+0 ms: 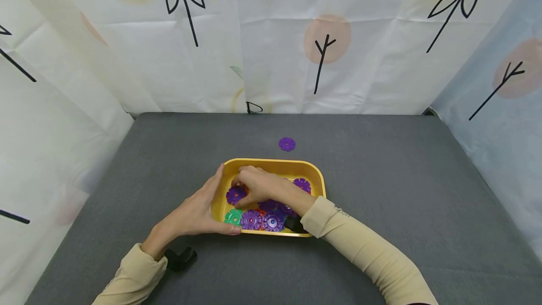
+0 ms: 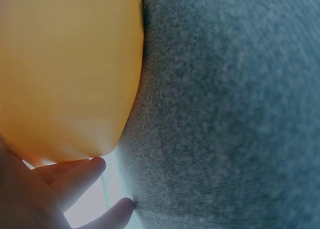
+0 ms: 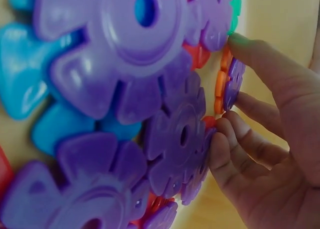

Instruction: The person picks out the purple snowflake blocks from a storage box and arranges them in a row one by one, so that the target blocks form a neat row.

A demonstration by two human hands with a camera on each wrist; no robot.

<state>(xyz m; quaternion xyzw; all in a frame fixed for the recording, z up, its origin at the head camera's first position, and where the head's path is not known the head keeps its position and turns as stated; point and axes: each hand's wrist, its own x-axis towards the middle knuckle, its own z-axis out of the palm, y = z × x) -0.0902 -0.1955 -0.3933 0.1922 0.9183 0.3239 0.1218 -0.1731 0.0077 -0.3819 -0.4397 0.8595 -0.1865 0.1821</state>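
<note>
A yellow tray [image 1: 311,168] holds several flower-shaped plastic discs, mostly purple, with a green flower disc [image 1: 233,216] at its front left. My left hand [image 1: 196,211] rests against the tray's left end, thumb along the front rim and the other fingers extended along the side. Inside the tray, my right hand [image 1: 264,186] pinches a purple flower disc [image 3: 234,84] between thumb and fingers. An orange disc [image 3: 220,91] lies flat against that purple one. Blue discs [image 3: 60,126] and red pieces show under the purple ones in the right wrist view.
A single purple flower disc [image 1: 287,144] lies on the grey table [image 1: 381,164] behind the tray. Patterned white cloth [image 1: 271,69] hangs along the table's back and sides. A black wrist strap piece [image 1: 181,259] sits under the left wrist.
</note>
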